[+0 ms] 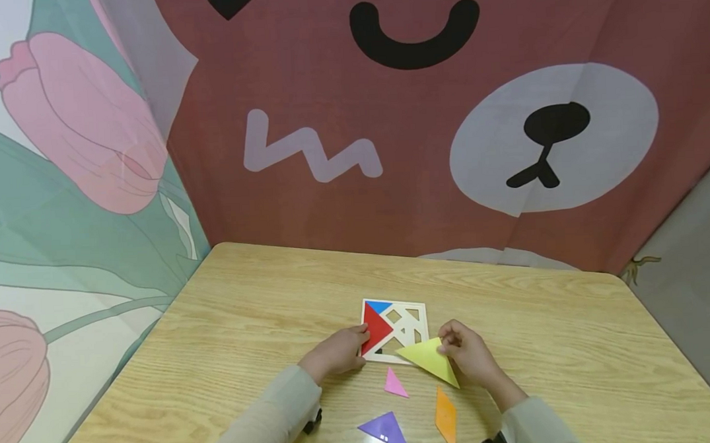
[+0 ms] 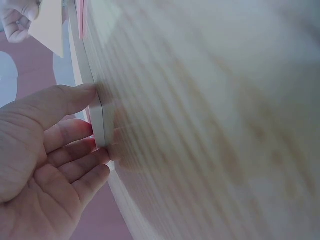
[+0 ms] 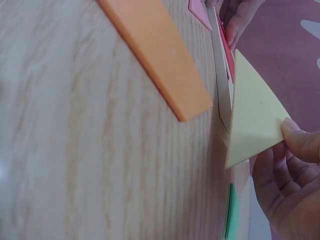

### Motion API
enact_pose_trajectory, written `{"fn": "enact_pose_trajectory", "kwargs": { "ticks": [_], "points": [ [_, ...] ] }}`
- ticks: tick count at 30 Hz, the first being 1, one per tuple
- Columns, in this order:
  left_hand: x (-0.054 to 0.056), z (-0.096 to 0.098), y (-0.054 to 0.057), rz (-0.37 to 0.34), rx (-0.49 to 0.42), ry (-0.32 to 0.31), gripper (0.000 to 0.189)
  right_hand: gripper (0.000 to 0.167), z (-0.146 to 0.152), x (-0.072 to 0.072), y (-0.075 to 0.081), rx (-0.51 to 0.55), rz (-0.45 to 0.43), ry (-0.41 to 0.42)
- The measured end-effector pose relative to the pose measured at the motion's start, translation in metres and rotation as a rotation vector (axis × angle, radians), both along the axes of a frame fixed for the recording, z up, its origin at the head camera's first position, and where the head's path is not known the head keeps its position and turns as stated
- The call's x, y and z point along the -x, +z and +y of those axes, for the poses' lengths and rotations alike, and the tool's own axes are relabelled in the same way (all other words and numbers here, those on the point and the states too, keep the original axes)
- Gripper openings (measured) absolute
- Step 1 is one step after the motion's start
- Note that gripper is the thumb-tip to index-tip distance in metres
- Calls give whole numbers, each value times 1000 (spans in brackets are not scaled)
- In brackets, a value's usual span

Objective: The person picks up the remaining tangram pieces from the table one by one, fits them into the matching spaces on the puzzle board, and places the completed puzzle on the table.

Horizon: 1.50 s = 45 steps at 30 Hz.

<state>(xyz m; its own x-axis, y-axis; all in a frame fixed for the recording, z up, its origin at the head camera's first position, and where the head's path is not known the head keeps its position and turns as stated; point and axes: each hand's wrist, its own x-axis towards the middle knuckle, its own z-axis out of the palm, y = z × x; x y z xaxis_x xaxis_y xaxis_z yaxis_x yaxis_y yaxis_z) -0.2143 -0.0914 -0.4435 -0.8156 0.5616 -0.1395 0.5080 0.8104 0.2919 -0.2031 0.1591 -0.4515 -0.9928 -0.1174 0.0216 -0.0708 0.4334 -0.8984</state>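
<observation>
A square white tangram tray (image 1: 422, 311) lies on the table with a large red triangle (image 1: 376, 329) at its left side and a small blue triangle (image 1: 379, 306) at its top. My left hand (image 1: 337, 351) holds the tray's near left corner, fingertips over the red triangle's edge and thumb at the near side. Between thumb and fingers, my right hand (image 1: 469, 354) pinches a large yellow triangle (image 1: 430, 358) by one edge. This piece is tilted and overlaps the tray's near right corner in the head view.
On the table (image 1: 263, 305), nearer me, lie a pink triangle (image 1: 394, 383), a purple triangle (image 1: 389, 433) and an orange parallelogram (image 1: 445, 417). A green piece (image 3: 232, 215) shows beneath my right hand in the right wrist view. A printed cloth (image 1: 307, 210) hangs behind the table.
</observation>
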Motion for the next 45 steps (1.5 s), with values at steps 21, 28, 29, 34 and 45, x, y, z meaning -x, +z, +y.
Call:
{"fn": "enact_pose_trajectory", "kwargs": {
  "ticks": [21,28,29,34,45],
  "points": [
    [0,1,1,-4,22,2,48,15,-10,5,0,17,14,1],
    [0,1,1,-7,27,12,48,16,-11,8,-3,-10,29,3],
    [0,2,1,-7,27,12,48,16,-11,8,-3,-13,33,6],
    [0,2,1,-2,24,8,48,15,-14,9,-1,-13,46,28],
    [1,1,1,12,27,3,48,16,-16,12,-2,-23,47,24]
  ]
}}
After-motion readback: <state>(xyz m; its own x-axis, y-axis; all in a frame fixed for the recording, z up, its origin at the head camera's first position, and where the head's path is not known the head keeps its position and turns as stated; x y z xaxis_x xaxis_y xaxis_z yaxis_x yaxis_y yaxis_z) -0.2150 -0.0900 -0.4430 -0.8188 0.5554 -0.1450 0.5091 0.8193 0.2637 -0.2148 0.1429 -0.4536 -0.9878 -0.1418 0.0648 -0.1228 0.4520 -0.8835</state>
